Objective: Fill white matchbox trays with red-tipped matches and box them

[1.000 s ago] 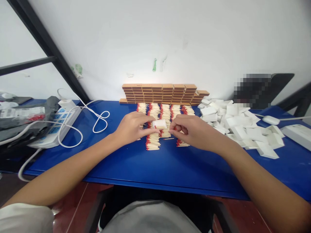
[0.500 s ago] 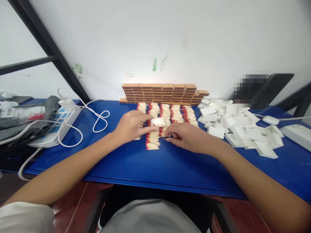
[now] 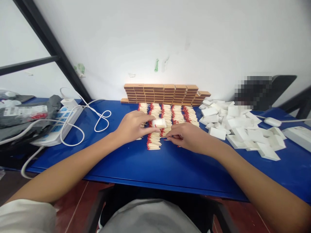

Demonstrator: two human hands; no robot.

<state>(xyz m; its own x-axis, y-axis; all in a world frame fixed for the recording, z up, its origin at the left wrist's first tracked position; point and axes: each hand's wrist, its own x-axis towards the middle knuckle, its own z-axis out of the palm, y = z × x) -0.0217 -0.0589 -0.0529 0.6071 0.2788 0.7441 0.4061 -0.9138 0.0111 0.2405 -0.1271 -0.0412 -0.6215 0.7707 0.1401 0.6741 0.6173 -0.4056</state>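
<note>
Between the thumb and fingers of my left hand point(image 3: 134, 126) is a small white matchbox tray point(image 3: 159, 123), tilted toward me, with a few matches inside. It is held above rows of red-tipped matches point(image 3: 154, 142) laid on the blue table. My right hand point(image 3: 183, 136) is just right of the tray, low over the near end of the rows, its fingers pinched together. A match point(image 3: 166, 139) shows its red tip at these fingertips; the rest of it is hidden by the hand.
Brown matchboxes point(image 3: 160, 94) are stacked along the wall behind the rows. A heap of white trays point(image 3: 239, 124) lies to the right, near a dark device point(image 3: 279, 90) and a white charger point(image 3: 272, 121). On the left are a power strip point(image 3: 55, 129), looped white cable point(image 3: 104, 113) and grey bag point(image 3: 21, 119).
The whole view has shifted slightly. The tray in my left hand is turned a little, its inside showing more plainly. My right hand stays pinched low by the matches.
</note>
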